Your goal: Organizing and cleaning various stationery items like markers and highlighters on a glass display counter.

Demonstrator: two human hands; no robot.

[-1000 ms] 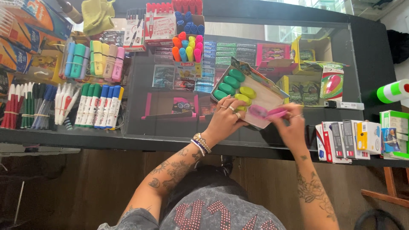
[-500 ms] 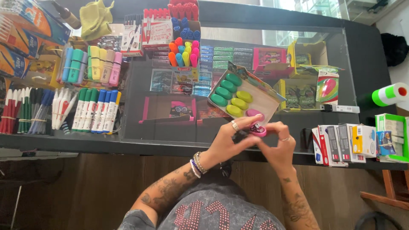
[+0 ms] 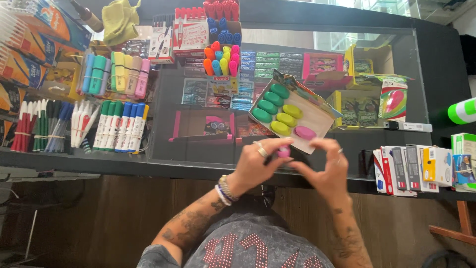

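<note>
Two hands: we find both at the near edge of the glass counter [image 3: 377, 164], meeting over one small pink oval marker [image 3: 284, 151].
Counter: our largest item is this dark-framed glass display case, with stock on top and packets visible below the pane.
Open box: a flat card tray [image 3: 317, 124] lies tilted just beyond our hands; it holds three green ovals [image 3: 270, 105], three yellow ovals [image 3: 286, 119] and one pink oval [image 3: 305, 132].
Left hand [image 3: 258, 166]: ringed fingers are closed round the pink marker, pinching it from the left.
Right hand [image 3: 329, 168]: fingertips curl in toward the same marker from the right; we cannot tell whether they touch it.
Handling note: we judge a firm pinch on the small body, kept low over the tray, guards best against dropping it.
Right-side packages: small upright boxes [image 3: 414, 168] in white, red and yellow stand in a row at the counter's right end.
Yellow cartons [image 3: 364, 101]: open display cartons sit right of the tray, one with a green-and-pink pack.
Left-side stock: banded bundles of capped pens [image 3: 121, 126] lie flat, pastel highlighters [image 3: 116, 74] above them.
Centre stock: a carton of bright stubby markers [image 3: 222, 62] stands upright behind.
</note>
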